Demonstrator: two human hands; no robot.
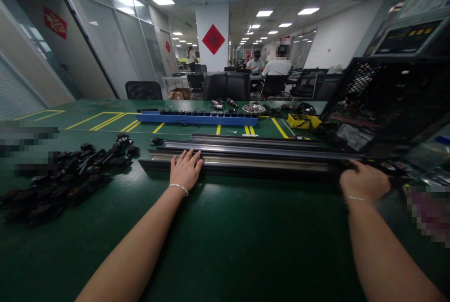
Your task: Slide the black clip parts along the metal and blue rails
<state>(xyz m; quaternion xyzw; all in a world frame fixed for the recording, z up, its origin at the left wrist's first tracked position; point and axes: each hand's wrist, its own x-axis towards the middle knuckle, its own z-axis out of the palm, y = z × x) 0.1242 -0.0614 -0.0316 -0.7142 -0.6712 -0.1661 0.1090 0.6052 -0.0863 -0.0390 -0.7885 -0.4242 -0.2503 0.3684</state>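
Long black metal rails lie side by side across the green table. My left hand (186, 170) rests with its fingers spread over the near rail (267, 167), close to that rail's left end. At the other end, my right hand (363, 182) is closed around the same rail, its index finger stretched along the top; the other fingertips are hidden. Just behind is another rail (260, 148) with a shiny top, and a thinner rail (253, 138) lies beyond it. A small black part (156, 141) sits by the left ends of the rails.
Piled black parts (75, 170) spread over the table's left side. Farther back are a long blue tray (197, 119) holding black pieces, a metal bowl (253, 109) and a yellow box (302, 121). An open black computer case (372, 100) stands at the right. People sit at distant desks.
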